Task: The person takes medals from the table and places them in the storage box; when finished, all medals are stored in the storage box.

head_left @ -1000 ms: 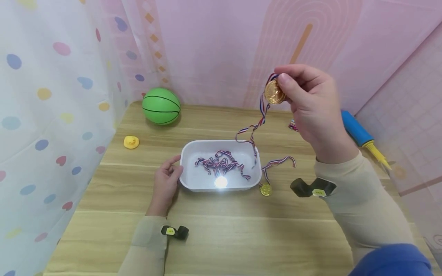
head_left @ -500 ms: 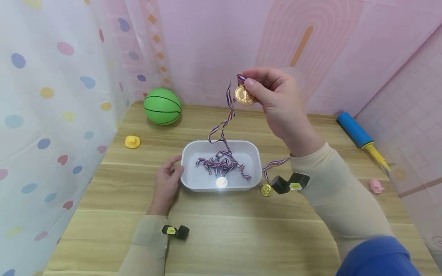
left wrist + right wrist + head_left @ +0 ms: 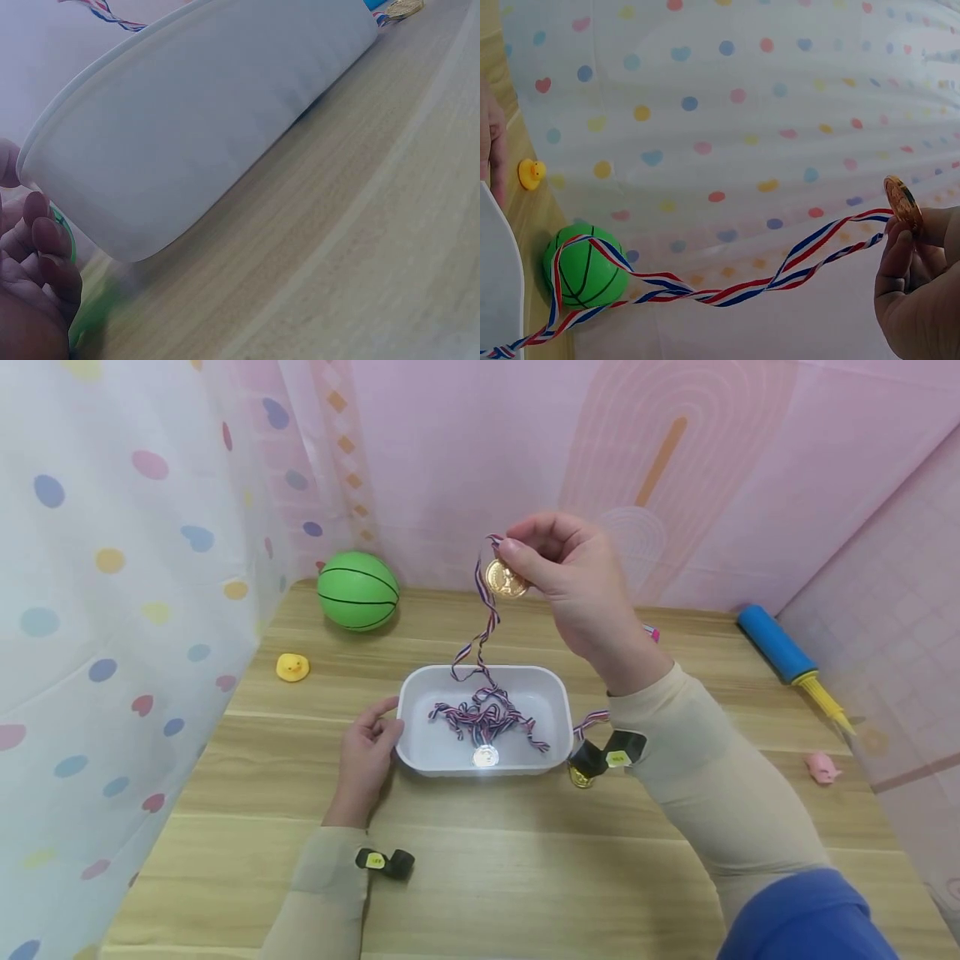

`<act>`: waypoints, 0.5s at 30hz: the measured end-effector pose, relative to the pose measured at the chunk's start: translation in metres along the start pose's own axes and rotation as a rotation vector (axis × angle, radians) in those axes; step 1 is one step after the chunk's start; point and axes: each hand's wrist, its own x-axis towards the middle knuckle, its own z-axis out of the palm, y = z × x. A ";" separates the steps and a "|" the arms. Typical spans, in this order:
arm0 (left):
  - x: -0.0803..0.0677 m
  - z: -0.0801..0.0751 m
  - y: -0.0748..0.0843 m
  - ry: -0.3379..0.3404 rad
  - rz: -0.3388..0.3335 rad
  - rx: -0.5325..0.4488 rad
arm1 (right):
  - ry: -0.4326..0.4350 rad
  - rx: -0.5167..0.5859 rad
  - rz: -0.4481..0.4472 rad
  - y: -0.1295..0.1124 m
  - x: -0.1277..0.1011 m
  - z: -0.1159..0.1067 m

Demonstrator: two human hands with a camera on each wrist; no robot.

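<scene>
Pinching a gold medal (image 3: pixel 504 579), the right hand (image 3: pixel 581 585) lets its striped ribbon (image 3: pixel 724 295) hang over the white tray (image 3: pixel 551 710) of tangled ribbons (image 3: pixel 482 720); the left hand (image 3: pixel 363 764) touches the tray's end, gripping or not I cannot tell. Behind sits a green ball (image 3: pixel 358 592).

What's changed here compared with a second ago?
The right hand carried the gold medal leftward, so its striped ribbon now hangs toward the middle of the white tub rather than its right end. Nothing was released. The left hand, green basketball and yellow toy duck stayed put.
</scene>
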 end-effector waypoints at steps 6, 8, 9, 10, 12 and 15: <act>0.000 -0.001 0.000 -0.005 -0.008 0.012 | -0.005 -0.049 0.009 0.005 0.003 0.012; -0.001 0.000 0.001 -0.009 -0.011 0.007 | -0.005 -0.059 0.015 0.007 0.004 0.015; -0.001 0.000 0.001 -0.010 -0.011 0.004 | -0.005 -0.060 0.022 0.009 0.004 0.017; -0.001 0.000 0.001 -0.010 -0.014 0.004 | -0.007 -0.070 0.022 0.011 0.005 0.018; -0.001 0.001 0.001 -0.010 -0.022 -0.004 | -0.012 -0.082 0.022 0.015 0.006 0.021; -0.001 0.001 0.000 -0.008 -0.029 -0.001 | -0.019 -0.093 0.026 0.021 0.008 0.025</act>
